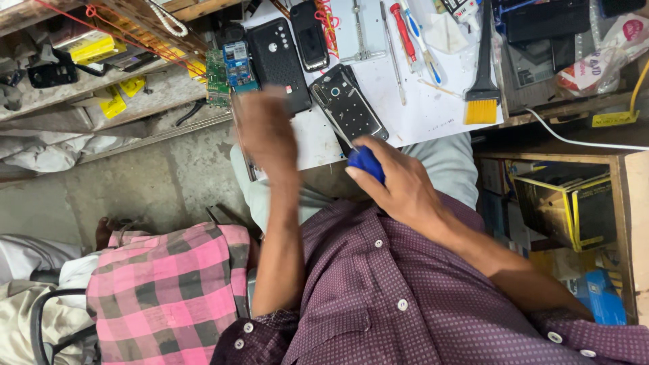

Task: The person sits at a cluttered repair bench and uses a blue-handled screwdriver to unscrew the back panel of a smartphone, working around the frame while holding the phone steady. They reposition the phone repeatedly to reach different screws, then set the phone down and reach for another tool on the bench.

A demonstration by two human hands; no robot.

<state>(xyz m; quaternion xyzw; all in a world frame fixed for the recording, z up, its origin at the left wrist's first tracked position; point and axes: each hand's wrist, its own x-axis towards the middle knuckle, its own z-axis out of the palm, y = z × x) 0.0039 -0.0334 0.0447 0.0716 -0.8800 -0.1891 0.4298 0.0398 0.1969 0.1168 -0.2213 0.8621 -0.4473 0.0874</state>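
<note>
My right hand point(405, 186) grips the blue-handled screwdriver point(365, 162) over the opened phone shell point(348, 105) at the surface's near edge; my blurred left hand point(263, 132), fingers unreadable, could jolt it off.

A black-and-yellow box point(571, 206) stood in the shelf at right, with a blue package point(605, 297) below it. Yellow labels point(111, 101) lay on the ledge at upper left. A crinkled white-and-red packet point(602, 64) sat at upper right.
</note>
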